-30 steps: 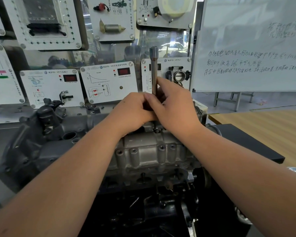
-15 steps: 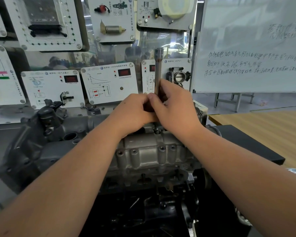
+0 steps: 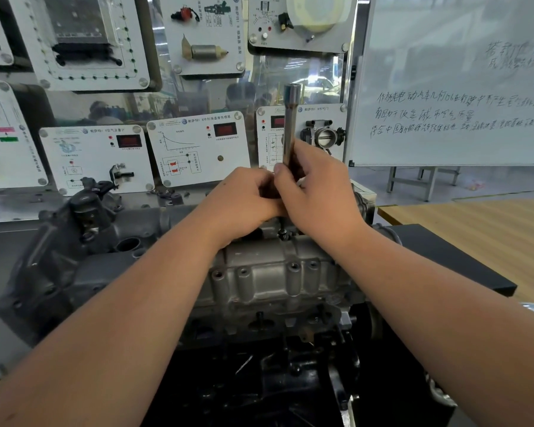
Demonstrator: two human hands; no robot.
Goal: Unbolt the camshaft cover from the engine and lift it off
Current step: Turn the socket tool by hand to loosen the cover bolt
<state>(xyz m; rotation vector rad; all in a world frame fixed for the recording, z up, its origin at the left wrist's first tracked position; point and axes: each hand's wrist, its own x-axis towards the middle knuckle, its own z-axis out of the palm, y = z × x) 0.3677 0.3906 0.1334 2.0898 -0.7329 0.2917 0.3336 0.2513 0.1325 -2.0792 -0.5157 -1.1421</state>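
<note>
Both hands, left hand (image 3: 244, 200) and right hand (image 3: 316, 192), grasp the upright socket wrench (image 3: 290, 124) on a far-edge bolt (image 3: 282, 234); camshaft cover (image 3: 278, 272) remains seated, lifting outstanding.

display panels (image 3: 198, 146) close behind engine (image 3: 269, 278)

Grey cast-metal camshaft cover (image 3: 278, 278), ribbed, with empty bolt holes along the near edge, seated atop the dark engine (image 3: 74, 260). One bolt (image 3: 282, 234) standing at the far edge.

Both hands (image 3: 290, 198) around upright wrench (image 3: 290, 124)
</note>
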